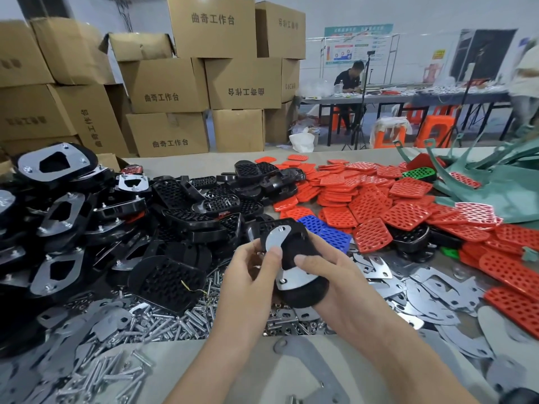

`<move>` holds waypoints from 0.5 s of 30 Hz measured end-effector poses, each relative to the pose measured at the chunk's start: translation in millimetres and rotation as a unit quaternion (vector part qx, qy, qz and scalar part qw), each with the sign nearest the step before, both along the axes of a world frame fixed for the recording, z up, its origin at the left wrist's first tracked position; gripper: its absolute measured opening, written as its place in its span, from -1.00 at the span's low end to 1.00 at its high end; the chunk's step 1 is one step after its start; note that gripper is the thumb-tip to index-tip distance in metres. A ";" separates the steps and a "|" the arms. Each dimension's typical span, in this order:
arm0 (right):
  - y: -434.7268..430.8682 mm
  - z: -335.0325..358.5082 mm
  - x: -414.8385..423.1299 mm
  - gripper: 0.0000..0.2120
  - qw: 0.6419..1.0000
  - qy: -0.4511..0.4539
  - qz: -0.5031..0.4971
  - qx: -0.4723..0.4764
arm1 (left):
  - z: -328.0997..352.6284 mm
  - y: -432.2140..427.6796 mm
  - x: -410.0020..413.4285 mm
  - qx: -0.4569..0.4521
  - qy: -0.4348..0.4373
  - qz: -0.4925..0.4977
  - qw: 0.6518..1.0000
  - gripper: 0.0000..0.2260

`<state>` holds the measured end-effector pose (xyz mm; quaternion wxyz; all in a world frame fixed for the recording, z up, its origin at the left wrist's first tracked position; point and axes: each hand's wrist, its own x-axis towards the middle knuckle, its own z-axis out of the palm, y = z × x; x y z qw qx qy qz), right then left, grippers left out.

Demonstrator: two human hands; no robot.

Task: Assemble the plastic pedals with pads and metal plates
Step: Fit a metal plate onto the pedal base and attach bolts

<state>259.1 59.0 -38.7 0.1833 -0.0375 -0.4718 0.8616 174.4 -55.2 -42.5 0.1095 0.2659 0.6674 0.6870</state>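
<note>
Right, starting at the near edge: bare grey table, with a loose plate lying flat on it. Just past that, a heap of bolts, scattered among more cut metal.

Now the action, dead centre and lifted clear above the bolts: one black pedal, plate side up, caught between both hands. Grips its left edge with the left hand, thumb pressing down on the silver plate laid across the pedal, other fingers curled behind and mostly hidden. Clamps the lower right end with the right hand, thumb flat on the black middle, fingers wrapped underneath. A small round mark at each end of the plate, screw or hole hard to tell.

Left of the hands, a black pad full of holes, lying on the bolts. Right of them, flat plates fanned over the table. Further left, plated pedals stacked up, studs poking out. Just behind the held pedal, a blue pad, then a wide drift of red pads with a single green pad near the back, and bare black pedals heaped beside them. Far right, teal plastic parts piled up.

Beyond the table, cardboard boxes stacked high, orange stools, and a person seated at a long table.
</note>
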 end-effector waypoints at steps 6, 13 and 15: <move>1.0 0.7 4.9 -0.42 0.995 0.046 0.082 0.025 | 1.5 -1.2 -4.0 0.023 -0.063 -0.011 0.998 -0.80; -2.1 -7.0 -4.8 -0.58 0.998 -0.012 -0.003 0.059 | 5.6 -7.8 -6.6 0.045 -0.002 0.029 0.999 -0.84; -2.2 -9.5 -5.3 -0.65 0.993 -0.045 -0.034 0.107 | 6.2 -8.2 -7.7 0.025 0.003 0.020 0.999 -0.81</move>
